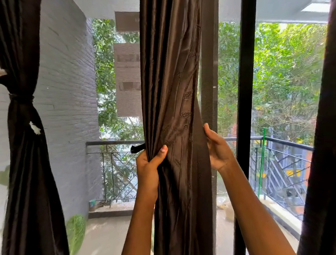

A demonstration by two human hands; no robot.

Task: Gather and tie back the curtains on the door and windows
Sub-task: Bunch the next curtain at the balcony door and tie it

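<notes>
A dark brown middle curtain (173, 106) hangs bunched before the black door frame (245, 101), with another curtain (28, 158) already tied at far left. The left hand (151, 165) clenches its left folds beside a black tie strap (137, 148). The right hand (218, 149) cups its right edge, fingers hidden behind.

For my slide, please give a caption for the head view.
Both hands, left hand and right hand, gather the middle curtain; the left curtain is already tied.
</notes>
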